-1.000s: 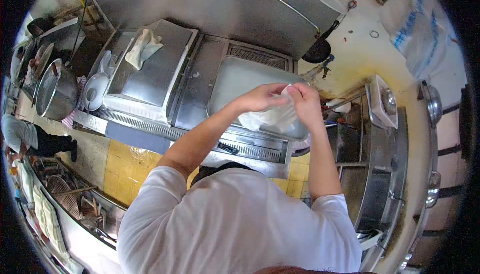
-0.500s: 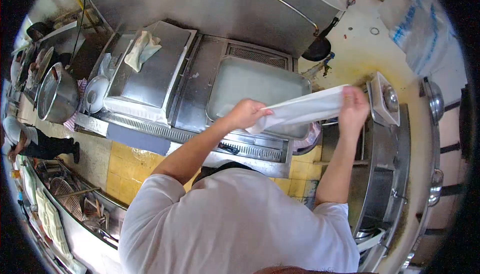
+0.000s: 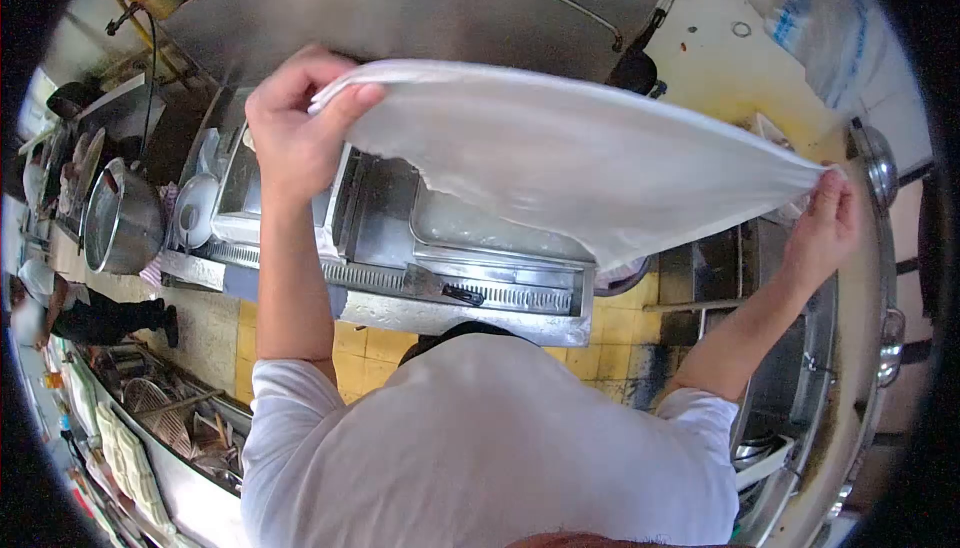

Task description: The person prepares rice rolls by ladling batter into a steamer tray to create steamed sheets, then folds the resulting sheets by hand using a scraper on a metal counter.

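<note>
A thin white sheet, perhaps cloth (image 3: 560, 148), hangs spread in the air between my two hands. My left hand (image 3: 305, 118) pinches its left corner, thumb on top. At the far right my right hand (image 3: 828, 213) grips the other corner between fingers and thumb. The sheet's upper edge is stretched in a long curve, and its lower edge is ragged. Below and behind it shows part of a shallow metal tray (image 3: 480, 226) with pale, cloudy contents; the rest of the tray is hidden by the sheet.
A scraper (image 3: 422, 281) lies on the slotted front edge of the steel counter (image 3: 390, 303). To the left are a round lid (image 3: 196, 210) and a large metal pot (image 3: 122, 216). Another person (image 3: 95, 316) stands at the far left. A black pan (image 3: 632, 70) hangs behind the sheet.
Both hands have moved apart, my left hand up and to the left, my right hand to the right. The folded white strip between them is now spread wide. The view has shifted slightly.
</note>
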The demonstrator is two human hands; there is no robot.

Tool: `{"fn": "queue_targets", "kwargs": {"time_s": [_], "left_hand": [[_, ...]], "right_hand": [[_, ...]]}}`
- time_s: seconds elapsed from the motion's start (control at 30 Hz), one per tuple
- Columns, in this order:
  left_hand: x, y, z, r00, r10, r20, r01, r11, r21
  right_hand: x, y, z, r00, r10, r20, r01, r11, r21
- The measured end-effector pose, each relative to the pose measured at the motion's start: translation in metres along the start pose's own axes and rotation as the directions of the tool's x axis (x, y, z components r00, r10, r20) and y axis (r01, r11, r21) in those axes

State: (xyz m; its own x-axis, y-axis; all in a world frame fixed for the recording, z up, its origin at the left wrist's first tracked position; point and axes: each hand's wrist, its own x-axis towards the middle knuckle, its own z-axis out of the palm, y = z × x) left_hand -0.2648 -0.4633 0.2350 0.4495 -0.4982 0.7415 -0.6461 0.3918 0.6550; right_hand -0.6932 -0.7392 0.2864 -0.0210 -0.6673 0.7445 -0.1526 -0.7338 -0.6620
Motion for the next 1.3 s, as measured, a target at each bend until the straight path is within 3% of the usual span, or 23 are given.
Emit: {"fn": "queue_targets", "kwargs": {"time_s": [0.07, 0.17, 0.23, 0.27, 0.3, 0.37, 0.4, 0.43, 0.47, 0.5, 0.53, 0.57, 0.63, 0.7, 0.77, 0.8, 0.87, 0.97, 1.1, 1.17, 1.2, 1.27, 1.3], "left_hand": [[-0.02, -0.024, -0.001, 0.983, -0.186, -0.006, 0.186, 0.982, -0.04], [-0.043, -0.074, 0.021, 0.856, -0.508, 0.101, 0.498, 0.861, 0.105], [-0.055, -0.125, 0.044, 0.801, -0.576, 0.161, 0.547, 0.815, 0.193], [-0.054, -0.14, 0.062, 0.748, -0.658, 0.09, 0.632, 0.747, 0.206], [-0.054, -0.187, 0.072, 0.665, -0.725, 0.182, 0.716, 0.687, 0.121], [-0.038, -0.23, 0.103, 0.61, -0.769, 0.193, 0.792, 0.597, -0.125], [-0.039, -0.263, 0.124, 0.613, -0.765, 0.198, 0.79, 0.6, -0.124], [-0.044, -0.3, 0.147, 0.755, -0.646, 0.111, 0.653, 0.728, -0.209], [-0.045, -0.317, 0.162, 0.863, -0.504, 0.011, 0.488, 0.829, -0.275], [-0.043, -0.295, 0.163, 0.864, -0.503, 0.016, 0.488, 0.829, -0.273], [-0.051, -0.27, 0.16, 0.831, -0.521, 0.198, 0.504, 0.854, 0.132], [-0.064, -0.246, 0.156, 0.737, -0.581, 0.347, 0.373, 0.776, 0.508], [-0.11, -0.233, 0.153, 0.528, -0.617, 0.584, 0.289, 0.777, 0.559], [-0.226, -0.32, 0.141, 0.693, -0.351, 0.63, 0.198, 0.933, 0.301], [-0.218, -0.255, 0.137, 0.662, -0.451, 0.599, -0.122, 0.723, 0.68], [-0.219, -0.254, 0.134, 0.664, -0.447, 0.599, -0.13, 0.72, 0.682], [-0.225, -0.251, 0.125, 0.578, -0.59, 0.564, -0.15, 0.603, 0.784], [-0.222, -0.222, 0.117, 0.567, -0.588, 0.577, -0.185, 0.592, 0.785], [-0.227, -0.199, 0.121, 0.471, -0.682, 0.559, -0.21, 0.529, 0.822], [-0.235, -0.187, 0.126, 0.456, -0.809, 0.37, 0.176, 0.49, 0.854], [-0.237, -0.174, 0.128, 0.45, -0.82, 0.353, 0.183, 0.471, 0.863], [-0.247, -0.149, 0.129, 0.485, -0.838, 0.25, 0.495, 0.499, 0.711], [-0.262, -0.146, 0.127, 0.471, -0.855, 0.217, 0.513, 0.466, 0.721]], "right_hand": [[-0.019, 0.013, 0.009, 1.0, 0.011, 0.0, -0.011, 0.992, -0.123], [-0.053, 0.067, 0.021, 0.892, 0.426, 0.153, -0.394, 0.897, -0.199], [-0.078, 0.153, 0.039, 0.921, 0.271, 0.279, -0.177, 0.931, -0.32], [-0.083, 0.156, 0.063, 0.8, 0.537, 0.268, -0.505, 0.844, -0.18], [-0.084, 0.187, 0.079, 0.725, 0.578, 0.375, -0.618, 0.786, -0.018], [-0.083, 0.212, 0.125, 0.73, 0.577, 0.367, -0.662, 0.73, 0.169], [-0.08, 0.223, 0.142, 0.719, 0.575, 0.391, -0.687, 0.675, 0.27], [-0.082, 0.249, 0.154, 0.723, 0.573, 0.386, -0.683, 0.676, 0.275], [-0.088, 0.28, 0.166, 0.693, 0.555, 0.46, -0.644, 0.763, 0.049], [-0.091, 0.282, 0.17, 0.643, 0.554, 0.528, -0.556, 0.813, -0.175], [-0.107, 0.283, 0.173, 0.625, 0.541, 0.563, -0.5, 0.831, -0.243], [-0.131, 0.265, 0.176, 0.603, 0.53, 0.597, -0.439, 0.845, -0.307], [-0.191, 0.268, 0.167, 0.407, 0.495, 0.767, -0.227, 0.869, -0.44], [-0.243, 0.233, 0.146, 0.38, 0.288, 0.879, 0.341, 0.84, -0.423], [-0.277, 0.254, 0.12, 0.454, 0.268, 0.85, 0.318, 0.843, -0.435], [-0.268, 0.255, 0.115, 0.46, 0.262, 0.848, 0.316, 0.845, -0.432], [-0.254, 0.256, 0.099, 0.32, 0.445, 0.836, 0.474, 0.689, -0.548], [-0.25, 0.248, 0.077, 0.357, 0.392, 0.848, 0.536, 0.657, -0.53], [-0.255, 0.223, 0.068, 0.357, 0.364, 0.86, 0.572, 0.643, -0.509], [-0.259, 0.203, 0.071, 0.437, 0.356, 0.826, 0.523, 0.646, -0.556], [-0.265, 0.202, 0.073, 0.424, 0.349, 0.836, 0.523, 0.659, -0.54], [-0.279, 0.201, 0.077, 0.376, 0.262, 0.889, 0.113, 0.939, -0.324], [-0.288, 0.198, 0.078, 0.347, 0.247, 0.905, 0.107, 0.948, -0.3]]}}
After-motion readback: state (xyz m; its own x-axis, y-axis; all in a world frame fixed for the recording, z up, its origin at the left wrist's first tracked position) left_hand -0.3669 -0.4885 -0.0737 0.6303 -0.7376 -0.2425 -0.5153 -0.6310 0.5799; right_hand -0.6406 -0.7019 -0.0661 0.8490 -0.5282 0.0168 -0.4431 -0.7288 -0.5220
